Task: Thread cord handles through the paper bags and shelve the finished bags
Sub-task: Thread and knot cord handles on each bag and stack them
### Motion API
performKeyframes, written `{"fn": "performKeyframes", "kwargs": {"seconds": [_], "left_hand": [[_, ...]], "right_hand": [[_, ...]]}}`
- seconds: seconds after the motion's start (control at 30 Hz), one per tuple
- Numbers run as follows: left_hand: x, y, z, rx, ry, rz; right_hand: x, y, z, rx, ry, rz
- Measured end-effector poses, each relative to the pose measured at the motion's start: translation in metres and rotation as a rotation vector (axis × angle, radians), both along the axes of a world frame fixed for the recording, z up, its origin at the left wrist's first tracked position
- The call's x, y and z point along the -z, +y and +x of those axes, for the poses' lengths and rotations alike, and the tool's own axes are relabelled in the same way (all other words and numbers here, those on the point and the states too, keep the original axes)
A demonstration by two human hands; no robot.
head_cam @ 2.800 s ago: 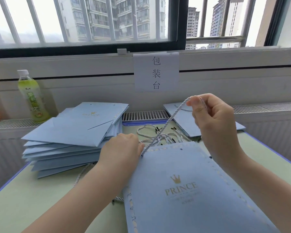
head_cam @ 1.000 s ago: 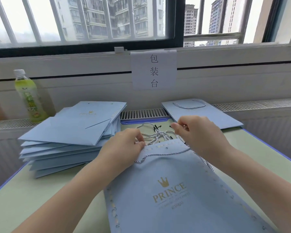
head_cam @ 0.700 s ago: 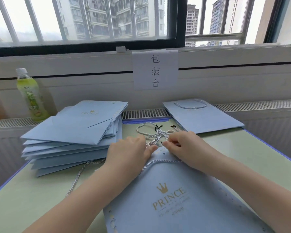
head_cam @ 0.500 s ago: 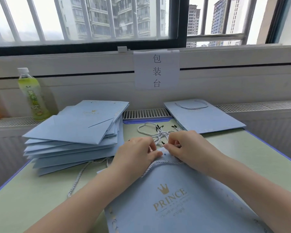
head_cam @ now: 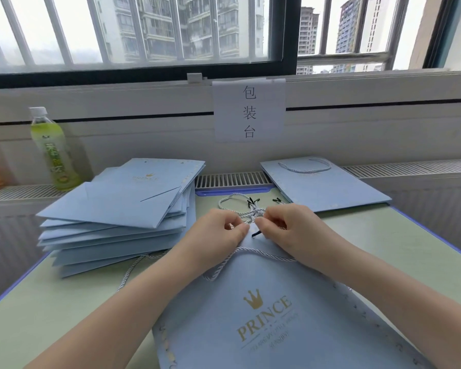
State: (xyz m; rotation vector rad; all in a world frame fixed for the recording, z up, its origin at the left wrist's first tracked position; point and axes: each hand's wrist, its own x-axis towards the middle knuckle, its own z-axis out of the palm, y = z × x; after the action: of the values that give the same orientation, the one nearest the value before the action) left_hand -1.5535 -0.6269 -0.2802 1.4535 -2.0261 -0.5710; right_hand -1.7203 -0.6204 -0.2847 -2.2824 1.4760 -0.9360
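A light blue paper bag (head_cam: 264, 323) with a gold crown and PRINCE print lies flat in front of me. A silver twisted cord (head_cam: 256, 251) loops across its top edge. My left hand (head_cam: 218, 235) pinches the bag's top edge, fingers curled. My right hand (head_cam: 290, 230) pinches the cord's black-tipped end just above that edge, the tip pointing toward the left hand. A bundle of spare cords (head_cam: 244, 209) lies just behind both hands. One more cord (head_cam: 133, 267) trails left from under the bag.
A stack of blue bags without handles (head_cam: 123, 209) sits at the left. One bag with a cord handle (head_cam: 322, 185) lies at the back right. A green drink bottle (head_cam: 52, 150) stands on the radiator ledge. A paper sign (head_cam: 249, 110) hangs below the window.
My right hand came down from holding the cord high and moved to the bag's top edge beside the left hand. The cord now lies slack across the bag.
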Motion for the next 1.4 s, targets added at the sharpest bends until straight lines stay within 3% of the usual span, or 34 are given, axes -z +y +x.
{"fn": "performKeyframes", "kwargs": {"seconds": [0.43,0.57,0.8,1.03,1.27,1.4], "left_hand": [[-0.009,0.002,0.004,0.033,0.135,0.077],[-0.01,0.001,0.004,0.041,0.147,0.123],[-0.021,0.005,0.016,0.111,0.254,0.475],[-0.023,0.006,0.017,0.123,0.273,0.502],[-0.024,0.005,0.018,0.132,0.321,0.531],[-0.026,0.004,0.02,0.165,0.344,0.541]], "right_hand": [[-0.004,0.015,0.009,0.062,0.227,-0.278],[-0.003,0.016,0.011,0.059,0.223,-0.299],[0.002,0.009,0.008,-0.043,0.117,-0.278],[0.003,0.008,0.013,-0.144,0.067,-0.418],[0.003,0.009,0.014,-0.197,-0.032,-0.255],[0.001,0.01,0.015,-0.166,0.087,-0.409]]}}
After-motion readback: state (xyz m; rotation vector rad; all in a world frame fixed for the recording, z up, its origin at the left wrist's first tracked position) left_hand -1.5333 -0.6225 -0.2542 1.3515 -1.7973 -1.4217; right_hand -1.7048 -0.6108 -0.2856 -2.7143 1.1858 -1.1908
